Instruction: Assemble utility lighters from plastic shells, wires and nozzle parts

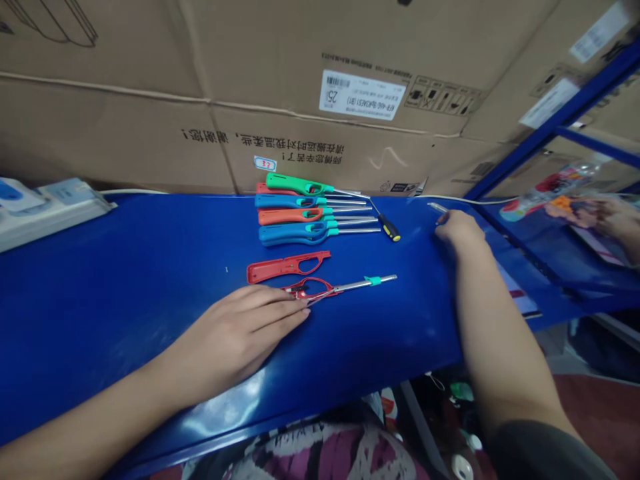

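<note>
My left hand (240, 337) lies flat on the blue table (125, 280), fingers together, its fingertips touching an opened red lighter (325, 288) with a long metal nozzle. A loose red handle half (287, 267) lies just behind it. My right hand (457, 227) reaches to the table's far right and its fingers close on a small metal piece (437, 207). Between the hands, at the back, lies a stack of several long lighters (300, 210) in green, red, blue and orange. A yellow-and-black screwdriver (387, 227) rests beside their nozzles.
Large cardboard boxes (300, 87) wall off the back of the table. A white power strip (47, 207) sits at the far left. At the right, another person's hand (613, 220) works at a neighbouring blue bench (560, 260) behind a blue frame.
</note>
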`<action>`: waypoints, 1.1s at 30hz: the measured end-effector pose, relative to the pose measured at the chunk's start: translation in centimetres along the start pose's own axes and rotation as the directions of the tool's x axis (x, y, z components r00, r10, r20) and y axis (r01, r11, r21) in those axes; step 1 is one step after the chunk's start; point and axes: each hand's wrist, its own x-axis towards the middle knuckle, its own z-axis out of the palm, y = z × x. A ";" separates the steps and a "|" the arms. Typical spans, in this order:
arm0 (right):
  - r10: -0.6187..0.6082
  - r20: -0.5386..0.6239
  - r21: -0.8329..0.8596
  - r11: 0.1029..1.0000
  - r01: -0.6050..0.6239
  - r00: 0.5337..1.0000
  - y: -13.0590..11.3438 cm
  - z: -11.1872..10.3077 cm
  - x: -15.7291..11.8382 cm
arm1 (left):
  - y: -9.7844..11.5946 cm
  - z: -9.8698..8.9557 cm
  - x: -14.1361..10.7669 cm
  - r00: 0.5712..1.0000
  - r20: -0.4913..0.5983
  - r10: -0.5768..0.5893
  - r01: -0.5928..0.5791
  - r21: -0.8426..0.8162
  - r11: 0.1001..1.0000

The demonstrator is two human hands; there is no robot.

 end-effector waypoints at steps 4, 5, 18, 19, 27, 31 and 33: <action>-0.038 -0.039 0.242 0.969 0.047 0.998 -2.6 -0.5 -0.9 | 0.3 -0.1 0.5 0.999 0.031 0.044 -0.043 -0.012 0.999; -0.078 -0.055 0.315 0.945 0.091 0.995 -3.6 -0.7 -1.4 | 0.3 -0.2 0.6 0.998 0.040 0.045 -0.044 -0.014 0.999; -0.688 0.403 0.783 0.601 0.163 0.603 -10.8 -0.8 -12.2 | -0.5 0.3 0.0 0.991 -0.012 -0.132 0.131 -0.081 0.988; -0.686 0.381 0.742 0.627 0.237 0.620 -10.9 -0.3 -12.4 | -0.6 0.3 0.1 0.988 -0.025 -0.155 0.153 -0.082 0.985; -0.849 0.107 0.485 0.499 0.718 0.518 -9.9 0.0 -10.9 | -0.9 0.5 0.2 0.970 -0.037 -0.241 0.238 -0.081 0.968; -0.958 0.139 0.591 0.285 0.755 0.252 -9.3 -1.0 -10.2 | -0.8 0.5 0.3 0.966 -0.039 -0.257 0.254 -0.077 0.964; -0.968 0.135 0.625 0.249 0.739 0.212 -9.4 -0.7 -10.3 | -0.8 0.6 0.4 0.963 -0.036 -0.268 0.265 -0.074 0.961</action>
